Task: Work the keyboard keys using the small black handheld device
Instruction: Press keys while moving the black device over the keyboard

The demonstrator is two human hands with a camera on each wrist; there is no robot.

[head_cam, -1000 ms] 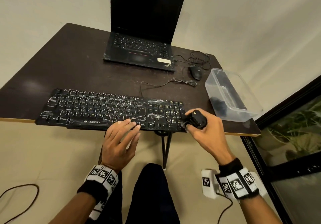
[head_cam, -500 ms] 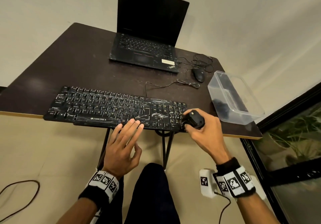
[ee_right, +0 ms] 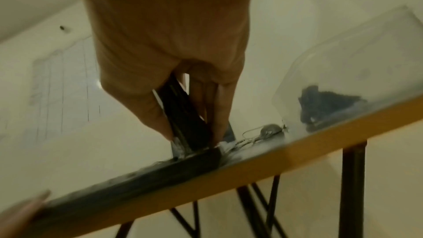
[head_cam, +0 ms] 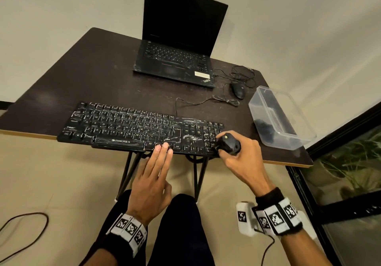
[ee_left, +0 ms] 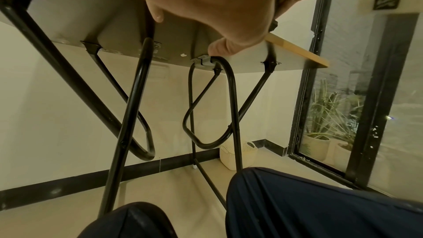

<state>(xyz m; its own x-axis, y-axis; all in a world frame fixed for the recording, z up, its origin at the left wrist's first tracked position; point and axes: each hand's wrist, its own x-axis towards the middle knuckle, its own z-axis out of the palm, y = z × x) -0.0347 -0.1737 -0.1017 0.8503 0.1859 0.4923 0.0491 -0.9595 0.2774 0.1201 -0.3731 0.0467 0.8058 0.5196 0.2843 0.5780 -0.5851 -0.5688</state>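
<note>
My left hand, fingers now straightened and pressed together, has slid its tips onto the near keys of the keyboard, steadying it; my right hand is still curling round the small black device, which is sitting at the near-right corner, so I judge I am working those keys; the blurred right wrist view seems to show its tip meeting the keyboard's edge, hidden from above.

Black fabric wristband on left wrist, wrapped by white strap of 3 black-and-white square markers. Right wrist same: black band, marker strap, plus white boxy camera housing with 1 marker, thin black cable trailing. Dark navy trousers.
</note>
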